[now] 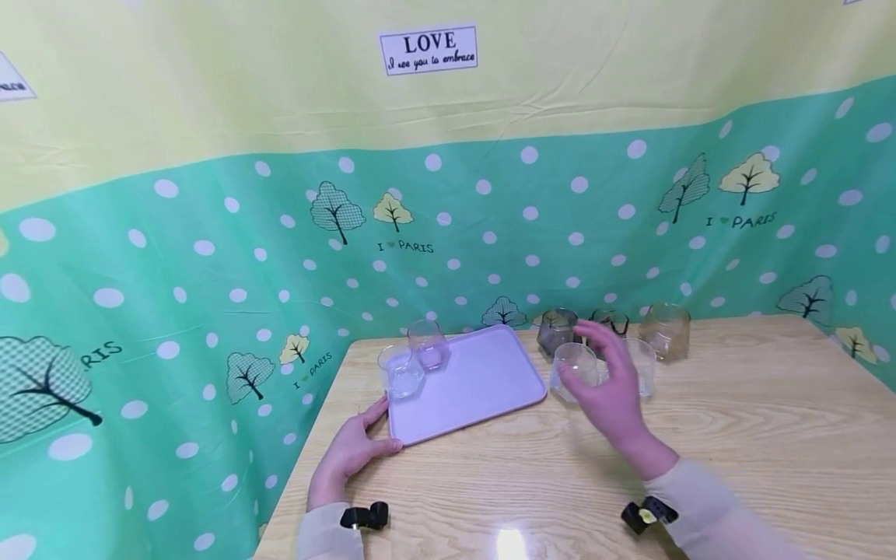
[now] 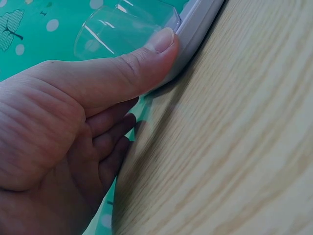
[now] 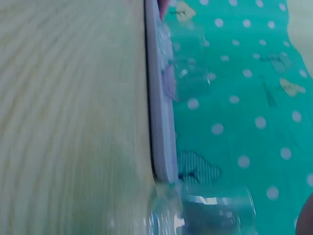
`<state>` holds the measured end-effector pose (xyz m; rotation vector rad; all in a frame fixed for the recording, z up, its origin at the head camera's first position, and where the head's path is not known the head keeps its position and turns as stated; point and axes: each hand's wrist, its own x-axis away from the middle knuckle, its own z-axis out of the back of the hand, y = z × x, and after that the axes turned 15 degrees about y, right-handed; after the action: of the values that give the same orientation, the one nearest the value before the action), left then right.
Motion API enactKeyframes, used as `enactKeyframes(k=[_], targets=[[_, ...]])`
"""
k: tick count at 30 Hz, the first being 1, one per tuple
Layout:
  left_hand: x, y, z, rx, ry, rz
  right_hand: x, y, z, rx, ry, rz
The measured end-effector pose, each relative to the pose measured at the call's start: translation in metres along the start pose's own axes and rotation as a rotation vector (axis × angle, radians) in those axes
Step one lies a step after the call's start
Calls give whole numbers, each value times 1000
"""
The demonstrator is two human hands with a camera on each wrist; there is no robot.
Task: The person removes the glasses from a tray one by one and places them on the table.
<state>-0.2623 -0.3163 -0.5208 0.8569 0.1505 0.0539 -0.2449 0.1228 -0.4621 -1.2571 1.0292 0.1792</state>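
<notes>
My left hand (image 1: 351,449) holds the near left corner of a pale lilac tray (image 1: 465,389), its thumb against the front edge and fingers along the left side. On the tray's left part stand a clear glass (image 1: 401,375) and, behind it, a second glass (image 1: 429,347) that looks pinkish. My right hand (image 1: 616,393) hovers at another clear glass (image 1: 568,372) just right of the tray, thumb and fingers spread apart. That glass also shows in the right wrist view (image 3: 215,210), with a fingertip apart from it at the right edge.
Behind the right hand stand a grey glass (image 1: 556,330), a dark glass (image 1: 609,319), an amber glass (image 1: 665,334) and a clear glass (image 1: 642,365), close together. A wooden table (image 1: 756,420) bears everything, with a patterned green and yellow curtain (image 1: 490,202) at its back edge.
</notes>
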Motion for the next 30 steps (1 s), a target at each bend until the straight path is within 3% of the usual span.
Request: enactKeyframes(k=[5,8,16,21,25,30], targets=[[0,1,1,-4,-5,-7,23,-4,-38,-65,-135,44],[1,2,3,-8,-5,-15,39,-5,-61,-73,-219,14],[1,0,1,-3,-10,-19,65,-4,-114,-64,-392,-278],[2,-3,0,-4,-3,-19,73,-10,-147,-73,-488,-382],[1,-3,1,2,-3,-30,78,-16,-172,-79,-535,-418],[2,-2,1,4,-4,-45,81,-17,-200,-32,-515,-393]])
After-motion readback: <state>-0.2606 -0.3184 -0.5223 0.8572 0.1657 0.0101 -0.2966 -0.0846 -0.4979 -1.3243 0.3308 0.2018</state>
